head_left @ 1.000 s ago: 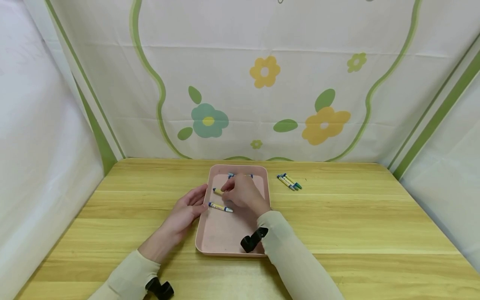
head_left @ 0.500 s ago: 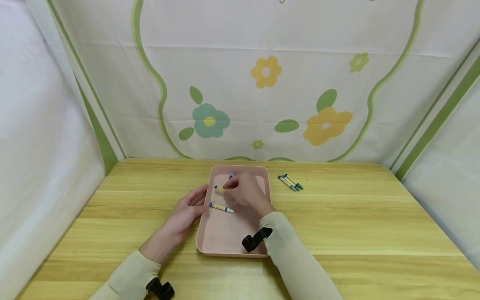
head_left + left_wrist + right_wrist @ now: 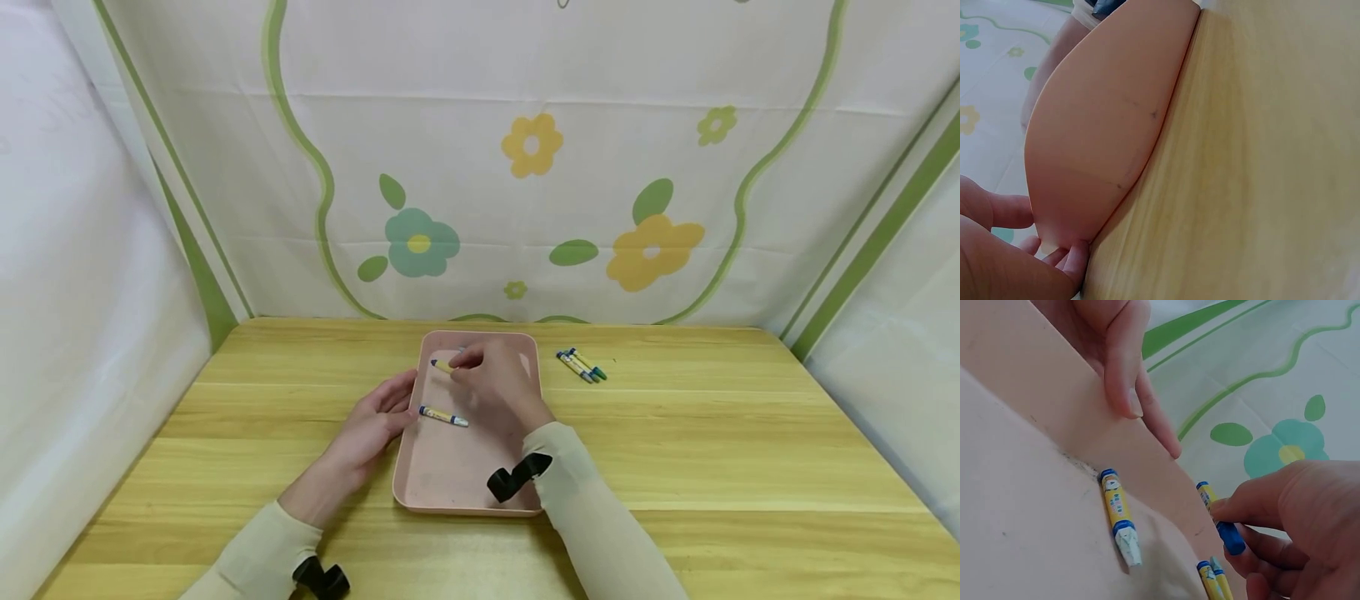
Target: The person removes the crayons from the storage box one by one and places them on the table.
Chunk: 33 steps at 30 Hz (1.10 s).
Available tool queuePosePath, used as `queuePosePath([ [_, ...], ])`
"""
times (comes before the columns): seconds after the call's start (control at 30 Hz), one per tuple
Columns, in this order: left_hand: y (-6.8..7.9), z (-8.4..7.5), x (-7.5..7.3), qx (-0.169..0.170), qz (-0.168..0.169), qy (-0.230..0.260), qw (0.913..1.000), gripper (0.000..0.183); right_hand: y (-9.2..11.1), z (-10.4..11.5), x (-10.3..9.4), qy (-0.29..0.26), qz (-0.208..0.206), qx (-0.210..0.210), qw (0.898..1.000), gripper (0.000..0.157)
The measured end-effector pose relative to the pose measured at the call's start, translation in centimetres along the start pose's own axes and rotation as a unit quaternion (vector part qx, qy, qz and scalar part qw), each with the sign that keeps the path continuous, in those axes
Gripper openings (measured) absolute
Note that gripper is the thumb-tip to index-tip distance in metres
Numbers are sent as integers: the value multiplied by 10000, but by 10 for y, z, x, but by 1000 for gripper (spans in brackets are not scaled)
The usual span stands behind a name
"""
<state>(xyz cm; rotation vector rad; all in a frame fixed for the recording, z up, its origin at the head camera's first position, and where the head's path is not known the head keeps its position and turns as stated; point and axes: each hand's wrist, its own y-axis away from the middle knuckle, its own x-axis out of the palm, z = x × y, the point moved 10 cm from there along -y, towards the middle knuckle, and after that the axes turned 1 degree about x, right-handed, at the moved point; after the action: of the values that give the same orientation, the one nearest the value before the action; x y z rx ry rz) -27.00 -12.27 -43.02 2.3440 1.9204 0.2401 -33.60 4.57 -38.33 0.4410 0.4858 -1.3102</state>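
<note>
In the head view, a pink tray [image 3: 450, 483] lies on the wooden table. My left hand [image 3: 378, 421] holds its left wall, the thumb at the rim and the other fingers along the outside. Over the tray's far part, my right hand [image 3: 495, 379] pinches a yellow-wrapped crayon [image 3: 442, 366] between thumb and fingers. The right wrist view shows that crayon's blue tip [image 3: 1233, 540]. A white crayon [image 3: 444, 416] lies on the tray floor near the left wall. Deeper in the tray sit more crayons [image 3: 1210, 584], mostly hidden behind the right hand in the head view.
Right of the tray, a small bunch of crayons [image 3: 581, 365], one green-tipped, lies on the wooden table [image 3: 712, 450]. A white curtain [image 3: 480, 200] with printed flowers stands along the back edge, and white cloth hangs at both sides.
My right hand has moved slightly up and toward the tray's far end, taking the pinched crayon away from the white one. The left hand keeps its place at the tray wall.
</note>
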Motion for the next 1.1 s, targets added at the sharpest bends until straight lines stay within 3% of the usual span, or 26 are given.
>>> queuePosePath([
  [0.13, 0, -1, 1, 15, 29, 16, 10000, 67, 1, 6, -5, -74, -30, -59, 10000, 14],
  [0.3, 1, -2, 2, 45, 84, 68, 9999, 67, 1, 15, -17, 551, -347, -392, 9971, 12],
  [0.43, 0, -1, 1, 6, 49, 67, 10000, 68, 1, 15, -25, 881, -529, -398, 9939, 10],
  [0.7, 1, -2, 1, 48, 31, 127, 9999, 68, 0, 5, -38, 222, -358, -341, 9985, 15],
  [1.1, -1, 1, -2, -24, -38, 96, 9999, 68, -1, -22, -72, -17, -509, 168, 9986, 16],
])
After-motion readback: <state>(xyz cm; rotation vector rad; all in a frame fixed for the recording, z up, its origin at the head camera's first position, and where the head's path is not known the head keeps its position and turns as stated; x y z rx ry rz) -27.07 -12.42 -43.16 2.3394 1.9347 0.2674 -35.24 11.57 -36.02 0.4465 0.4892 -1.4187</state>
